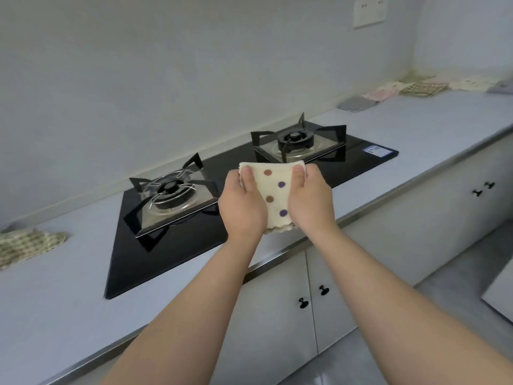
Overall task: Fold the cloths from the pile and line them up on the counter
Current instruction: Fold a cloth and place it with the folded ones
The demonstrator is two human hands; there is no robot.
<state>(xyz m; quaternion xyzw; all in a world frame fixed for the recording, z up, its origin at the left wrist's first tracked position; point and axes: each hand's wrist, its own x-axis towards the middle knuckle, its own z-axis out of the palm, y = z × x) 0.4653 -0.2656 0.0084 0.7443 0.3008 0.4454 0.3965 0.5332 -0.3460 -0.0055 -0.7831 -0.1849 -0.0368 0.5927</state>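
Observation:
A folded cream cloth with brown and purple dots (pixel 273 190) hangs in the air over the front of the stove. My left hand (pixel 241 204) grips its left edge, thumb on top near the upper corner. My right hand (pixel 311 201) grips its right edge the same way. A green checked cloth (pixel 26 245) lies crumpled on the grey counter (pixel 69 295) at the far left. A row of folded cloths (pixel 410 88) lies along the wall at the far right end of the counter, starting with a grey one (pixel 356 103).
A black glass gas stove (pixel 222 240) with two burners is set into the counter below my hands. White cabinet doors with black knobs (pixel 313 295) run beneath the counter edge. A wall socket (pixel 369 12) is at the top right. Grey floor lies at the lower right.

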